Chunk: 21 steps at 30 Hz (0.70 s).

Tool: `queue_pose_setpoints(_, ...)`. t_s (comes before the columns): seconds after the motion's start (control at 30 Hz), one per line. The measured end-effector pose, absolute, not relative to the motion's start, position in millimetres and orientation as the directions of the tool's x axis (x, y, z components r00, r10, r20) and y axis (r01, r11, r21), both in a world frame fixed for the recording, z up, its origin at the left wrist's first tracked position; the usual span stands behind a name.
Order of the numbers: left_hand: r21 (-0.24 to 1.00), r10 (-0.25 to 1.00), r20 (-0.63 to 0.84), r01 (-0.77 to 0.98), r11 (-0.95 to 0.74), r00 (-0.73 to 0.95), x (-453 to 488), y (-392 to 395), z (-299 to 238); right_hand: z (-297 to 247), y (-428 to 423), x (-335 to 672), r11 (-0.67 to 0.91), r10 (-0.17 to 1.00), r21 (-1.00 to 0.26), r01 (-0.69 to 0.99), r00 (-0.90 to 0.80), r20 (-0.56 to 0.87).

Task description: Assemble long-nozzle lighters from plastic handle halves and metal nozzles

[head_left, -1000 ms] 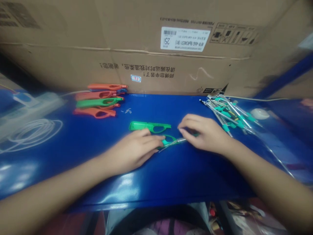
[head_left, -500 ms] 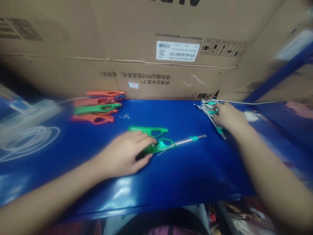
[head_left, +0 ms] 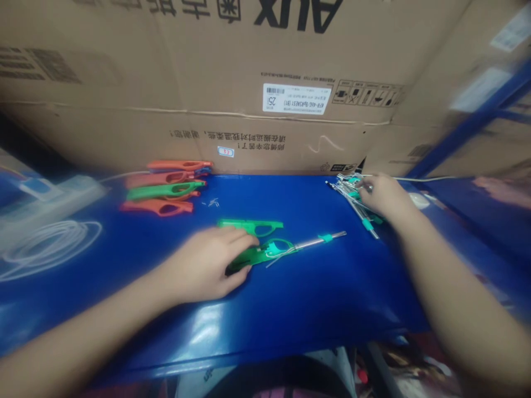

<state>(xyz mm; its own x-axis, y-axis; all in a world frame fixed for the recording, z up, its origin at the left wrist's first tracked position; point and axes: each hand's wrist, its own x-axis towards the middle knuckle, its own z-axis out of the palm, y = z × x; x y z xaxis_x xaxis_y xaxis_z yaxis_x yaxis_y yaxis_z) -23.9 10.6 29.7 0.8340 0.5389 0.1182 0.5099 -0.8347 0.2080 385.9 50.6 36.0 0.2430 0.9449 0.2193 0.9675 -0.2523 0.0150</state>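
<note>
The left hand [head_left: 211, 260] should steady the green shell [head_left: 256, 256] it grips while the right hand [head_left: 388, 199], hold unclear, gently separates overlapping metal tubes [head_left: 359, 212].

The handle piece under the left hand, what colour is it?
The handle piece is green; it shows best in the head view.

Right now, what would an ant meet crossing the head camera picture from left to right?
Coiled white cable, orange and green handles, farther green shell, lone silver tube, right hand.
</note>
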Motion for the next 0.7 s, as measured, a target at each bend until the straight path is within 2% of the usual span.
queue_pose_setpoints(0.4, 0.211, 0.497, 0.156, 0.463, -0.861, 0.854, -25.2, 12.0, 25.7, 6.4, 68.9, 387.5, -0.136, 0.956, -0.095, 0.986, 0.156, 0.248)
queue_pose_setpoints(0.7, 0.240, 0.488, 0.168, 0.444, -0.863, 0.857, -22.2, 13.3, 19.8, 10.4, 65.3, 377.8, -0.051, 0.901, -0.186, 0.981, 0.125, 0.416)
